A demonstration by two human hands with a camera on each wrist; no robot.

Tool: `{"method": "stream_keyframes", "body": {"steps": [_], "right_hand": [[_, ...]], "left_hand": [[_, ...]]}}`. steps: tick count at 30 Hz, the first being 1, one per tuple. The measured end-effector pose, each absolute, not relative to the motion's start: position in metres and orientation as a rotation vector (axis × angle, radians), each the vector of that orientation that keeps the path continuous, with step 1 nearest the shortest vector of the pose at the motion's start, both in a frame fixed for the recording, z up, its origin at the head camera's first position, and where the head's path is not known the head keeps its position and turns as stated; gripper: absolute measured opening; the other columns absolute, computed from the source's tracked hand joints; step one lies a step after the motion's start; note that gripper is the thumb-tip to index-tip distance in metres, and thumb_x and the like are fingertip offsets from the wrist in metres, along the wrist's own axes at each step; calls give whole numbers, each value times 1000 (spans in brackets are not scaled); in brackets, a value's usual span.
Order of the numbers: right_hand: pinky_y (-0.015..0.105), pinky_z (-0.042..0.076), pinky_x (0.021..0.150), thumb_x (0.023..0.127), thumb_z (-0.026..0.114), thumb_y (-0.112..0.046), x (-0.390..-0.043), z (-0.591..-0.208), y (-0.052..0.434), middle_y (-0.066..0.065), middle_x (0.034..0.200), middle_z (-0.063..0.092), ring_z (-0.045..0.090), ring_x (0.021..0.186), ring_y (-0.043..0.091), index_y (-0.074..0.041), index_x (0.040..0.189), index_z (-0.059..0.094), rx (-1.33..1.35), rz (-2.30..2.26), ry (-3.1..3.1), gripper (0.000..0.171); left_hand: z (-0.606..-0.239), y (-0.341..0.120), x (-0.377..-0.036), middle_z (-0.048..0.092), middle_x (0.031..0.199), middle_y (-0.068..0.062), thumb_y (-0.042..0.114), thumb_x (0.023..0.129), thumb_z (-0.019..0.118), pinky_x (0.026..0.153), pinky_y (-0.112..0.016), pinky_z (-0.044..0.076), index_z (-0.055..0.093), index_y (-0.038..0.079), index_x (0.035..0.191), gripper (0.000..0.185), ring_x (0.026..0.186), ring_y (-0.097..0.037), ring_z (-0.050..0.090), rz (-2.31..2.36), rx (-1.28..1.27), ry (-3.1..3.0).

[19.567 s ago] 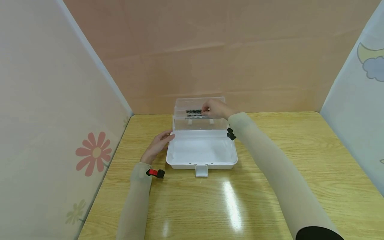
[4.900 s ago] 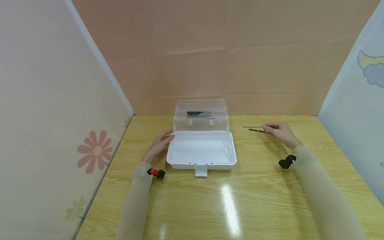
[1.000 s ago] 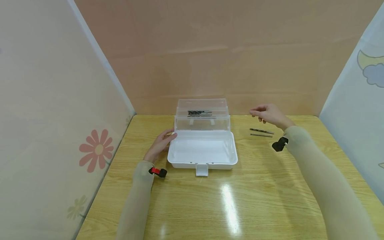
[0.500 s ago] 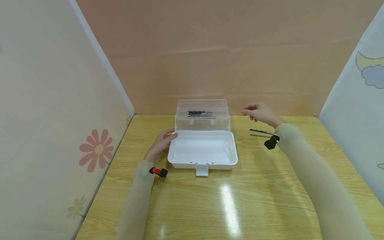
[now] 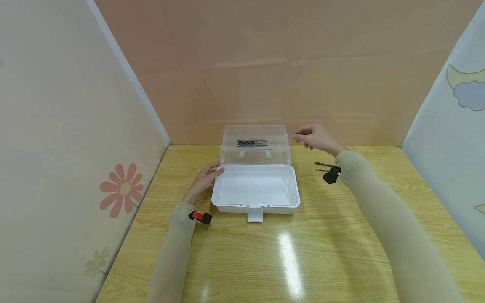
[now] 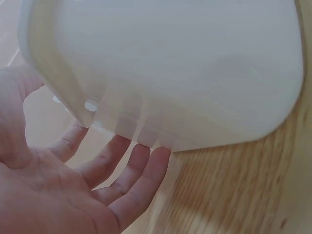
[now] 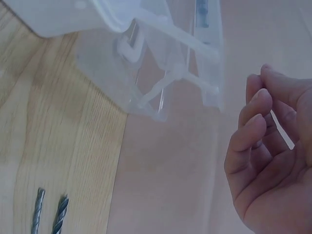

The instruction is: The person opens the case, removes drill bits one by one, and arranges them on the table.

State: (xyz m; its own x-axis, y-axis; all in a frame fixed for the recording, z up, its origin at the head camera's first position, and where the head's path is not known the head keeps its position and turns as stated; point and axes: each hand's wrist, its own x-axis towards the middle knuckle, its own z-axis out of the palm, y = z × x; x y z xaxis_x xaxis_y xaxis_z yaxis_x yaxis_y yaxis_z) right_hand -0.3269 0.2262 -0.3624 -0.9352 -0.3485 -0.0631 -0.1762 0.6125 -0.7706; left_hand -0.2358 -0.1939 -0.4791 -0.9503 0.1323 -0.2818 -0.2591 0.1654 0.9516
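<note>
A white toolbox [image 5: 233,209] stands with its clear trays [image 5: 261,159] folded up and back. Several drill bits [image 5: 251,143] lie in an upper tray. My left hand [image 5: 201,184] holds the box's left side, thumb at the rim; in the left wrist view its fingertips [image 6: 158,156] rest along the wall. Just right of the trays my right hand [image 5: 315,137] hovers, fingers loosely curled, nothing in them. Two more drill bits [image 7: 60,214] lie side by side on the table, partly hidden by the right wrist camera in the head view.
The box's front latch [image 5: 255,215] hangs down over the wooden table [image 5: 242,261]. Behind the table rises an orange-brown backdrop [image 5: 265,84]. Printed white panels [image 5: 75,126] border both sides.
My right hand has set a second drill bit beside the first, released it, and moved left towards the trays. My left hand has stayed at the box.
</note>
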Motion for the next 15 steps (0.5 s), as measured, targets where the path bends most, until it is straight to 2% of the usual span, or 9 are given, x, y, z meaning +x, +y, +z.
{"method": "stream_keyframes", "body": {"steps": [4, 6, 12, 15], "right_hand": [[29, 49, 61, 106, 67, -32, -330, -360, 212, -2, 78, 64, 56, 67, 17, -4, 132, 72, -442, -1236, 2632, 38], [29, 48, 61, 106, 67, -33, -330, -359, 204, 1, 79, 64, 55, 68, 17, -4, 134, 71, -442, -1239, 2627, 40], [29, 47, 60, 107, 67, -30, -332, -361, 187, 15, 118, 69, 55, 70, 16, -6, 134, 72, -448, -1230, 2627, 36], [29, 46, 60, 107, 67, -29, -333, -362, 178, 17, 129, 68, 57, 71, 20, -7, 133, 72, -480, -1220, 2636, 34]], "left_hand": [[-479, -195, -235, 51, 159, -17, 51, 104, 66, 119, -57, 45, 41, 18, 163, 72, 143, -37, 52, 1847, -125, 2154], [-479, -195, -235, 51, 158, -17, 51, 104, 66, 118, -57, 46, 41, 18, 163, 72, 143, -36, 52, 1848, -126, 2158], [-479, -195, -236, 52, 157, -17, 50, 104, 66, 115, -54, 50, 41, 18, 163, 72, 139, -34, 56, 1849, -108, 2152], [-480, -194, -236, 53, 156, -17, 49, 104, 66, 114, -54, 50, 42, 18, 163, 71, 138, -34, 56, 1853, -101, 2154]]}}
